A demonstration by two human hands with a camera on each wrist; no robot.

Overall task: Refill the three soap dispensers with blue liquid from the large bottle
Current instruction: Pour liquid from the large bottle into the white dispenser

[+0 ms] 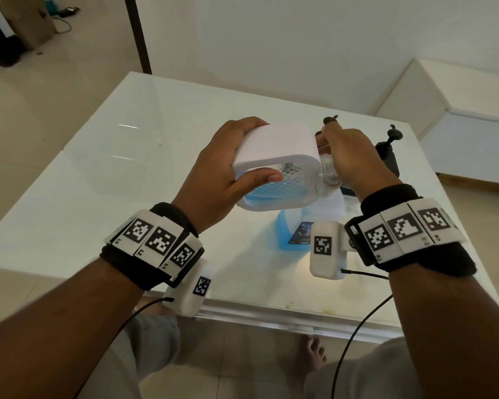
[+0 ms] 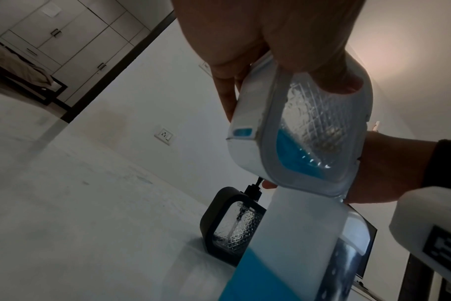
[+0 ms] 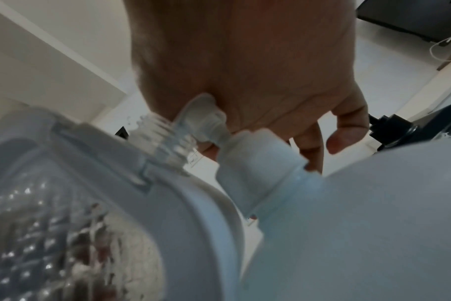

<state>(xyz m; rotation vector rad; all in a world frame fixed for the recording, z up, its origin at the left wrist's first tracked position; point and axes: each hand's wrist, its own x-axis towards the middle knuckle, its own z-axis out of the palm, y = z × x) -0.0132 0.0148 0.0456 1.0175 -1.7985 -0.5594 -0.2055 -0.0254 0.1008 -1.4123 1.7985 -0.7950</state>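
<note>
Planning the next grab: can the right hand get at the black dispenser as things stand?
Probably not yet. The right hand grips the big bottle's neck, so it isn't free, though the black dispenser stands unblocked just behind it.

Glossy white table [image 1: 133,156] with light reflected on it, plain white wall [image 1: 300,38], beige tiled floor [image 1: 41,90], dark door frame [image 1: 137,33], low white cabinet [image 1: 455,105], wall socket [image 2: 164,134], panelled cupboards [image 2: 72,38]
</note>
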